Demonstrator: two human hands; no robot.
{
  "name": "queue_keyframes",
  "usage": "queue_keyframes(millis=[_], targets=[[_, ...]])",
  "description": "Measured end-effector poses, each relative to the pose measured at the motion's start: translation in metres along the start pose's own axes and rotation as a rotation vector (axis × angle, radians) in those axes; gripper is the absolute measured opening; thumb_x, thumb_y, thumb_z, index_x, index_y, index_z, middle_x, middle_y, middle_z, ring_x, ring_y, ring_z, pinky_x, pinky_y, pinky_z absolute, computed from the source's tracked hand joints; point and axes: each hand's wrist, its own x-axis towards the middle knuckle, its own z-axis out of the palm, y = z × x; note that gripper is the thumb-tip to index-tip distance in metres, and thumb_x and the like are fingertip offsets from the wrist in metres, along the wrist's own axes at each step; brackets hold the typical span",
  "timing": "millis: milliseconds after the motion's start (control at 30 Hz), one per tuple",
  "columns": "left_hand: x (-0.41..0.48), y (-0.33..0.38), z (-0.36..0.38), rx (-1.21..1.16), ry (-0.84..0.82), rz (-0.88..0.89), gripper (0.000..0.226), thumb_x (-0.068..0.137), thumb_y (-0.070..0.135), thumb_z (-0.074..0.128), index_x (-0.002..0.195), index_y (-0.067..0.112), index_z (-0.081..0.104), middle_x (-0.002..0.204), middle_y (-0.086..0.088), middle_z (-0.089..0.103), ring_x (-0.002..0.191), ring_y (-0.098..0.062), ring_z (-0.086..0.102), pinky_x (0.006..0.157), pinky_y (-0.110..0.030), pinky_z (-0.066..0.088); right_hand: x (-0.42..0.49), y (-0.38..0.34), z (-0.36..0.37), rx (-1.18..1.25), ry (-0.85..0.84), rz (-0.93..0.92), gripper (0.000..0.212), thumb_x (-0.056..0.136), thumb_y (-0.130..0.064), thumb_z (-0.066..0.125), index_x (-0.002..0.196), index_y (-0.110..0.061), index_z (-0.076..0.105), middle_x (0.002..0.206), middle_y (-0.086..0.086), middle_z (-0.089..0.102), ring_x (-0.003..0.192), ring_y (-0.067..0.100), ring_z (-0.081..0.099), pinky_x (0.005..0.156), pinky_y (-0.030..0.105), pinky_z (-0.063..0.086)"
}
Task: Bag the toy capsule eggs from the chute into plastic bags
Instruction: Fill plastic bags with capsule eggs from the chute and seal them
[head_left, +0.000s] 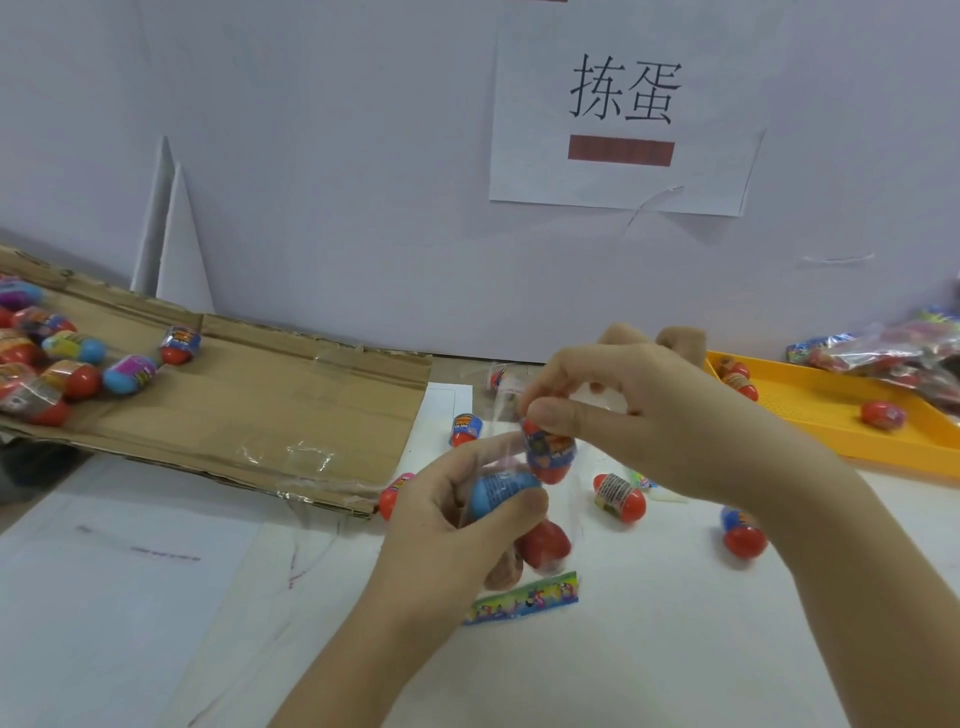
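Note:
A clear plastic bag (550, 558) with a colourful printed strip along its bottom hangs over the table centre. My left hand (447, 525) grips it around a blue capsule egg (501, 493); a red egg (545, 540) lies lower inside. My right hand (639, 410) pinches a blue-banded red egg (548, 449) at the bag's mouth. The cardboard chute (249, 400) slopes in from the left with several eggs (67, 358) on it. Loose eggs lie on the table: one (621, 496) right of the bag, another (743, 532) under my right forearm.
An orange tray (831, 415) at the right holds a few eggs and filled bags (893, 353). A white partition with a paper sign (623, 114) stands behind. Two more eggs (465, 428) lie near the chute's end, on white paper sheets.

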Motion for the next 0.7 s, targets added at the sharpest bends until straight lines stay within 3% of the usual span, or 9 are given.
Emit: queue_keyframes(millis=[67,167,267,333,400,433,467,567,700], targets=[[0.0,-0.001,0.0,0.007,0.005,0.003,0.04,0.065,0.022,0.081,0.095,0.046,0.073,0.082,-0.001,0.076,0.069,-0.02,0.068,0.056,-0.023,0.057,0.0,0.0,-0.001,-0.054,-0.029,-0.013,0.031,0.08,-0.064,0.034,0.084,-0.051,0.061,0.092,-0.034,0.054,0.102,-0.004,0.032,0.084,0.032,0.017],[0.001,-0.001,-0.001,-0.045,-0.025,0.014,0.051,0.051,0.033,0.081,0.1,0.043,0.073,0.091,-0.002,0.077,0.083,-0.019,0.074,0.063,-0.026,0.057,0.003,-0.002,0.003,-0.021,-0.099,0.019,0.047,0.079,-0.067,0.027,0.086,-0.046,0.069,0.097,-0.03,0.047,0.104,-0.001,0.028,0.096,0.035,0.021],[0.003,0.0,-0.004,-0.111,-0.026,0.008,0.053,0.052,0.033,0.08,0.104,0.039,0.072,0.097,-0.004,0.077,0.092,-0.02,0.073,0.078,-0.033,0.055,0.003,-0.001,0.008,0.112,-0.097,0.031,0.054,0.078,-0.076,0.022,0.093,-0.05,0.067,0.106,-0.033,0.037,0.113,0.003,0.026,0.103,0.035,0.022],[0.004,0.0,-0.005,-0.142,0.007,-0.004,0.048,0.054,0.037,0.078,0.102,0.039,0.074,0.1,-0.002,0.076,0.095,-0.019,0.073,0.082,-0.034,0.054,0.004,-0.002,0.007,0.321,0.083,0.04,0.039,0.079,-0.079,0.038,0.11,-0.06,0.055,0.114,-0.034,0.035,0.116,-0.004,0.033,0.099,0.028,0.032],[0.004,0.001,-0.005,-0.158,0.024,-0.009,0.042,0.059,0.042,0.073,0.1,0.04,0.075,0.101,0.0,0.076,0.096,-0.017,0.072,0.078,-0.032,0.056,0.002,-0.003,0.008,0.535,0.189,0.135,0.07,0.061,-0.08,0.061,0.124,-0.062,0.038,0.116,-0.033,0.039,0.107,-0.011,0.046,0.08,0.017,0.043],[0.004,0.002,-0.005,-0.17,0.013,-0.003,0.039,0.061,0.042,0.071,0.1,0.039,0.075,0.102,0.0,0.076,0.097,-0.016,0.072,0.074,-0.029,0.057,0.0,-0.003,0.013,0.629,0.151,0.22,0.084,0.055,-0.078,0.068,0.129,-0.053,0.038,0.113,-0.03,0.045,0.101,-0.009,0.053,0.072,0.015,0.047],[0.003,0.003,-0.004,-0.181,-0.003,0.007,0.037,0.064,0.042,0.069,0.101,0.037,0.076,0.104,0.0,0.075,0.097,-0.016,0.071,0.073,-0.026,0.057,-0.004,-0.004,0.02,0.712,0.096,0.279,0.083,0.054,-0.072,0.072,0.126,-0.041,0.046,0.106,-0.025,0.055,0.091,-0.005,0.061,0.067,0.016,0.049],[0.001,0.003,-0.002,-0.16,-0.021,0.026,0.032,0.067,0.04,0.066,0.097,0.035,0.077,0.104,0.004,0.075,0.098,-0.012,0.07,0.077,-0.027,0.057,-0.016,-0.005,0.046,0.961,0.163,0.366,0.02,0.07,-0.038,0.076,0.082,-0.022,0.073,0.072,-0.004,0.071,0.058,0.005,0.062,0.053,0.017,0.047],[-0.001,-0.003,0.003,-0.118,-0.028,0.011,0.039,0.062,0.048,0.067,0.099,0.039,0.075,0.104,0.007,0.075,0.102,-0.015,0.07,0.087,-0.037,0.056,-0.031,0.0,0.06,1.092,0.34,0.4,0.001,0.075,-0.017,0.074,0.076,-0.017,0.074,0.077,0.006,0.073,0.067,0.021,0.066,0.059,0.031,0.056]])
